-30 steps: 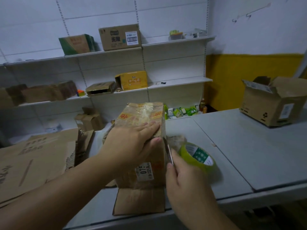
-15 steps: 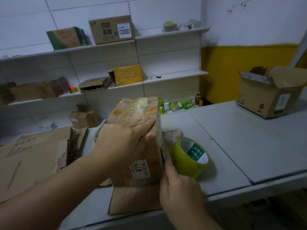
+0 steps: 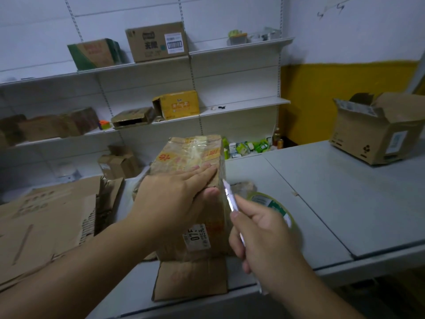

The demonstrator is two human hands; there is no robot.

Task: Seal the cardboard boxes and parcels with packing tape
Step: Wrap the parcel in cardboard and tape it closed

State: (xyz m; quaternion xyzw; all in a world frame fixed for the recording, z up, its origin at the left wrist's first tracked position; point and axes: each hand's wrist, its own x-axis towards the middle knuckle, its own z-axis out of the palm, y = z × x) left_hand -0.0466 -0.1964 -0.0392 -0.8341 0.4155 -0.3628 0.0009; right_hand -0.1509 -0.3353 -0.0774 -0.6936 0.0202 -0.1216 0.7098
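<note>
The left hand (image 3: 174, 201) lies flat on the taped cardboard box (image 3: 190, 155), fingers straight along its top and thumb against its near face. The right hand (image 3: 264, 236) grips a slim cutter (image 3: 230, 199), its tip at the box's right edge. The box stands upright on the desk (image 3: 333, 199), with a green tape roll (image 3: 269, 201) just beside it. Flattened cardboard (image 3: 41, 222) lies to the left.

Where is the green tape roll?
In the head view the green tape roll lies on the grey table, right of the taped box, just behind the right hand holding a thin cutter.
</note>
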